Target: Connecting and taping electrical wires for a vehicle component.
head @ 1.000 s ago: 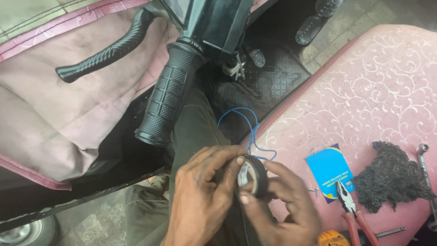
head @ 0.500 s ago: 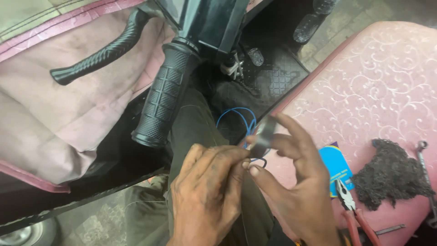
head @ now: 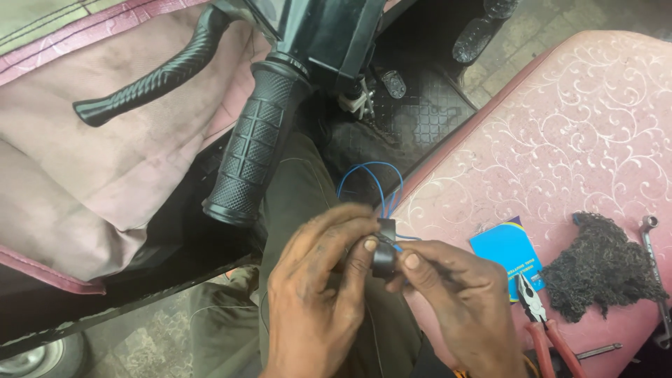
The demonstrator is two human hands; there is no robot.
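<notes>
A: What is taken up by the largest share of the view?

B: A pink patterned seat (head: 560, 140) is spread from twelve to four o'clock, its far edge cut off by the frame. A worn pink cushion (head: 91, 189) is laid out at nine o'clock. Between them a black ribbed handlebar grip (head: 253, 150) is seen, its mount cropped at the top.

A: And what is handled?

B: At six o'clock a small roll of black tape (head: 383, 250) is pinched between both hands. The left hand (head: 315, 294) is closed round it with thumb and fingers pressed on its edge; the right hand (head: 462, 308) is clamped on it by the thumb, the other fingers being hidden beneath. A thin blue wire (head: 371, 185) is looped just above the roll; where it ends cannot be made out.

A: What is left on the seat?

B: At four o'clock a blue card (head: 507, 248), a dark tangled wad (head: 602, 269), red-handled pliers (head: 542, 325) partly cropped, and a spanner (head: 654, 273) at the edge are laid.
</notes>
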